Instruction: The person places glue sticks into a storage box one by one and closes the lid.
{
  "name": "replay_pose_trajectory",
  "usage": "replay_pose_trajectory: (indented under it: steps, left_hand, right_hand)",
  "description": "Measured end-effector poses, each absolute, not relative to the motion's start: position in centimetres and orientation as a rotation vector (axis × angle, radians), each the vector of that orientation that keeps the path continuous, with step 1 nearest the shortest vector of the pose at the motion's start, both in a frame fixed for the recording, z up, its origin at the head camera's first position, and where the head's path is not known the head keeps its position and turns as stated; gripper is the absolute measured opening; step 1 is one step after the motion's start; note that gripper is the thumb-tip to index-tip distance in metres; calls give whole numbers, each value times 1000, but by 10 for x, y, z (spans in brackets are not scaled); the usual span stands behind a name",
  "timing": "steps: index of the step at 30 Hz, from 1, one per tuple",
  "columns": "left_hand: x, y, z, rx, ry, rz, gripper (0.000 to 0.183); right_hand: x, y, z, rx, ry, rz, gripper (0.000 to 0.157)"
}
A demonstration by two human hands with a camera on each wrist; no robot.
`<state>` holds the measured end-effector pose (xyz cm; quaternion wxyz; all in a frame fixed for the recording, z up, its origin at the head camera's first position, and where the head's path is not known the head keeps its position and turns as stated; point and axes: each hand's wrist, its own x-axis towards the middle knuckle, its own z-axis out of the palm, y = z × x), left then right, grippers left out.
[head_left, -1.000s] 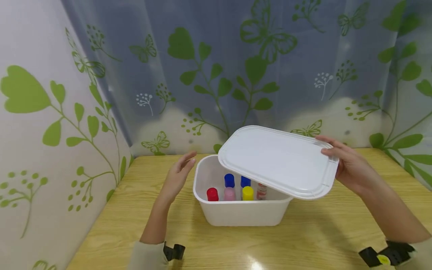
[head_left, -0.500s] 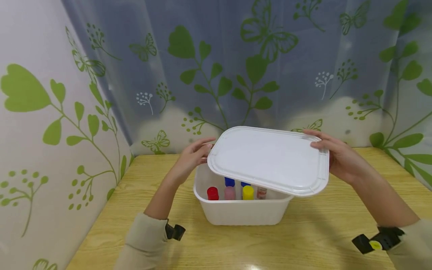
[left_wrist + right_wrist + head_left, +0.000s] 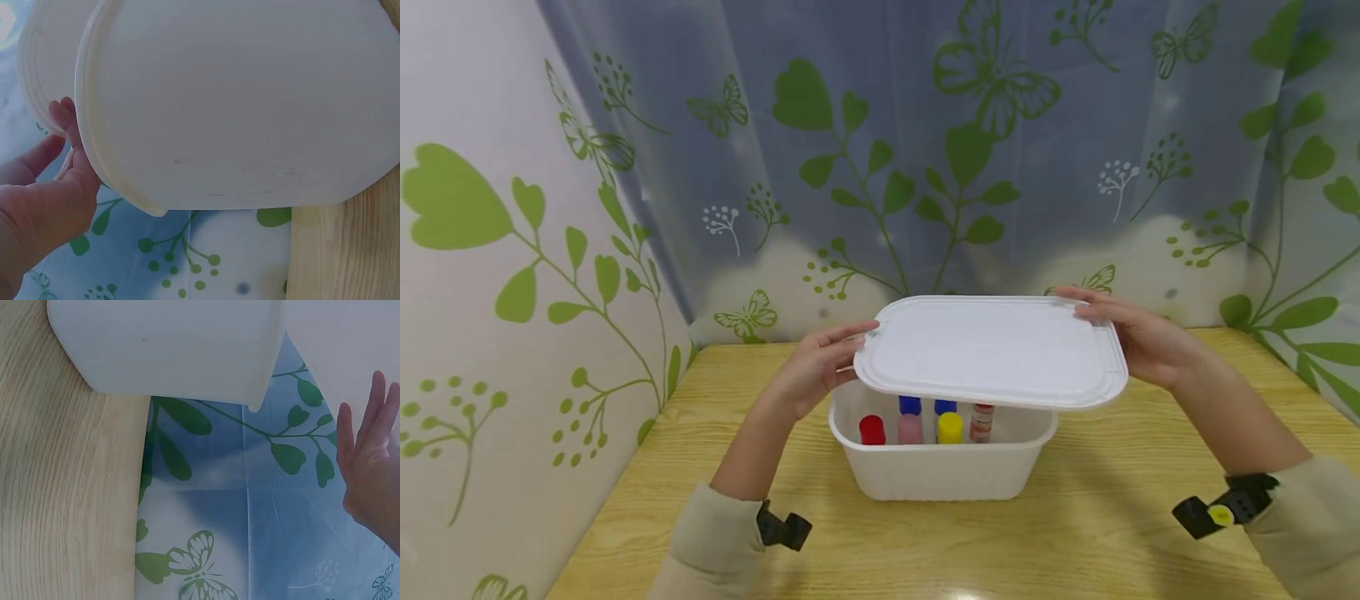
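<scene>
A flat white lid [image 3: 992,346] is raised over a white plastic box [image 3: 947,475], overlapping its back half in the head view. My left hand [image 3: 812,367] holds the lid's left edge; in the left wrist view, fingertips [image 3: 64,115] reach in between lid and box. At the opposite end my right hand [image 3: 1153,342] grips the lid's far right corner, its fingers stretched along the lid in the right wrist view. Inside the box stand several small bottles: a red cap [image 3: 872,430], a pink cap [image 3: 910,429], a yellow cap [image 3: 950,427], blue caps behind, and a red-and-white labelled one [image 3: 981,423].
The box stands on a light wood-grain table [image 3: 955,550]. A blue and white curtain [image 3: 880,167] with green leaves and butterflies hangs behind the table. A similarly patterned white panel [image 3: 512,350] rises along the left side.
My left hand has come up and inward from beside the box to the lid's left edge. My right hand has shifted left with the lid, which has become more level.
</scene>
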<state>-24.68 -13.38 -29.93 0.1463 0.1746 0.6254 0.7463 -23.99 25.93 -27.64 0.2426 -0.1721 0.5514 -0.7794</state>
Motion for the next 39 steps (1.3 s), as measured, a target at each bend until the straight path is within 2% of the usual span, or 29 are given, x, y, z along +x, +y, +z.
replay_pose_trajectory:
  steps: [5,11,22,30,39]
  left_hand:
    - [-239,-137,-303,395,1787,2234,40]
    - [-232,-142,-308,267,1864,2339,39]
    - [-226,-150,-314,148,1943,2387,36]
    - [-227,-150,-313,185,2012,2361,44]
    - [-231,-151,-312,185,2164,2296,37]
  right_hand:
    - [-242,254,-278,-496,1463,-2160,33]
    - [-241,250,-280,-617,1400,-2177,36]
    - [-233,241,-282,-687,1716,-2021,34]
    - [-230,235,-281,-521,2110,-1902,25]
    - [-228,228,-273,-431,2393,-1788,23]
